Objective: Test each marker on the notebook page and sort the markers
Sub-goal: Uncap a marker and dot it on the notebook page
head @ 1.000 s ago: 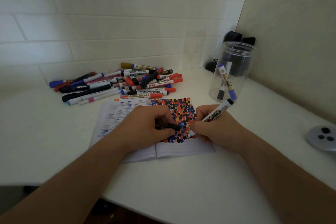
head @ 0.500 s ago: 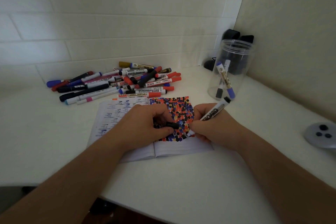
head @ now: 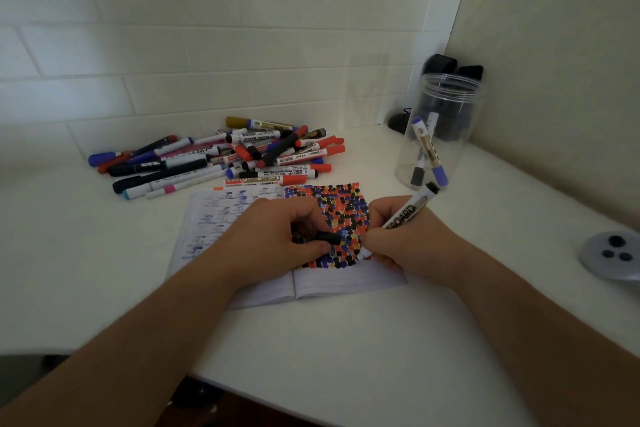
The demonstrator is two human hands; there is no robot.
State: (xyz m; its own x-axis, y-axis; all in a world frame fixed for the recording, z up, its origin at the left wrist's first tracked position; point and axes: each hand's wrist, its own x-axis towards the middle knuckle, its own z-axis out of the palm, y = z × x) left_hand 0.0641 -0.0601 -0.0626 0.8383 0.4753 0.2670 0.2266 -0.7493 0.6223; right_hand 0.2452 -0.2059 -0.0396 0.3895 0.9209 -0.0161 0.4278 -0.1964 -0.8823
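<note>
A pale tiled wall is running along the back here, meeting a plain wall on the right, and a white worktop (head: 346, 350) is filling the corner below them. An open notebook (head: 332, 282) is lying flat near the front edge, its right page carrying a dense patch of red, black, blue and yellow dots (head: 341, 215). The right hand (head: 408, 241) is curling round a white whiteboard marker (head: 403, 217), holding it tilted, black end pointing up and away, tip down on the lower right edge of the dotted patch. The left hand (head: 277, 236) is sitting on the page just beside it, fingers curled, pinching a small black cap (head: 327, 237) between thumb and fingers. The two hands are working close together, nearly touching over the page.

Behind the notebook a loose pile of markers (head: 235, 156) is sprawling across the worktop, red, blue, black and gold ones all jumbled. Off to the right a clear plastic jar (head: 440, 128) is standing upright, open at the top, with a few markers leaning inside, one blue-capped (head: 429, 152). Dark objects (head: 446, 66) are sitting behind the jar in the corner, too dim to identify. At the far right edge a grey round thing with three dark spots (head: 613, 253) is resting on the worktop.
</note>
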